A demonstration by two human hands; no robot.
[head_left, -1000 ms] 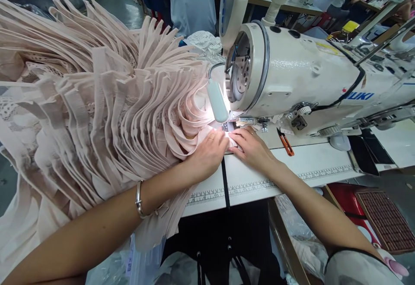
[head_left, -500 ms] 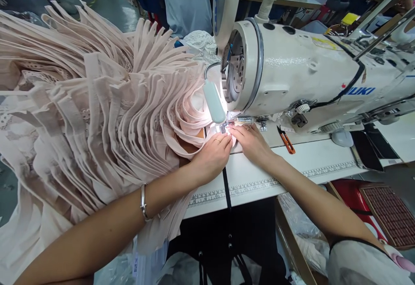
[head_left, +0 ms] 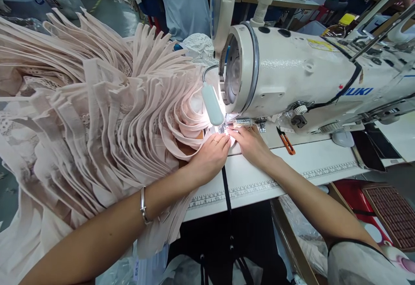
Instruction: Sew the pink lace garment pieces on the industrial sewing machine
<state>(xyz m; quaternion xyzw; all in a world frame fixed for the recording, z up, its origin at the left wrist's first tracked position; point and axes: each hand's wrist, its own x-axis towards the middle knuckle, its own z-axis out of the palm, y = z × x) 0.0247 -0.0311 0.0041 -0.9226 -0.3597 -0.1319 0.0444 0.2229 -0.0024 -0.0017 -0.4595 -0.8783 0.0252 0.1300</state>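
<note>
My left hand [head_left: 210,155] is closed on the edge of a pale pink garment [head_left: 234,139], fingertips at the presser foot of a white sewing machine [head_left: 282,67]. Close beside it, my right hand [head_left: 253,144] pinches the same cloth from the right, its fingers just below the needle area. Glare from the small green-grey lamp [head_left: 212,104] washes out the cloth there, and the fingertips partly hide it. Joined pale pink garments with straps and lace lie in a large heap [head_left: 129,116] to the left, reaching up to the needle.
Orange-handled thread snips [head_left: 285,141] lie right of my right hand. A printed ruler strip [head_left: 246,188] runs along the table's front edge. A dark phone-like object [head_left: 368,151] rests farther right. Beyond the machine is a person in a blue shirt [head_left: 183,4].
Both hands stay on the cloth at the presser foot, almost unmoved. The parts inside the machine's round head look different, now smeared. The view has shifted slightly.
</note>
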